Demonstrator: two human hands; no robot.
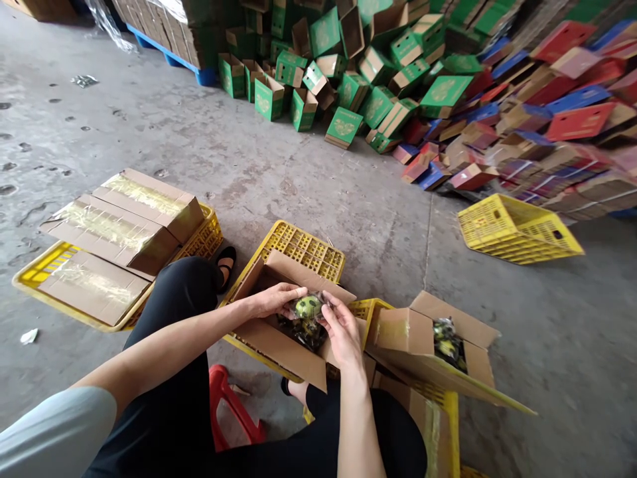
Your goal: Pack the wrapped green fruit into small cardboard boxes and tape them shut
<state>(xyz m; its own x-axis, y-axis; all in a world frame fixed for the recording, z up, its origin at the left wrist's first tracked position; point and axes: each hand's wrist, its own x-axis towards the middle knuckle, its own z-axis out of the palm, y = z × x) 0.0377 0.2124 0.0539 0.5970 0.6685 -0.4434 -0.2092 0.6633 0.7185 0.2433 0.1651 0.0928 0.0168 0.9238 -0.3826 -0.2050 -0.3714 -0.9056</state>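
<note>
My left hand [277,299] and my right hand [342,330] both grip a yellow-green fruit wrapped in clear plastic [308,307], held just above an open cardboard box [279,345] with more dark wrapped fruit inside. The box rests on an upturned yellow plastic crate [303,247] in front of my knees. To the right, a second open cardboard box [413,338] holds several more wrapped fruits [448,342]. My fingers are curled round the wrapping on both sides.
At left, a yellow crate [30,272] carries three taped cardboard boxes [124,219]. Another yellow crate [517,229] lies at right on the concrete floor. Heaps of green [343,79], red and blue cartons fill the back. A red stool [229,405] stands under me.
</note>
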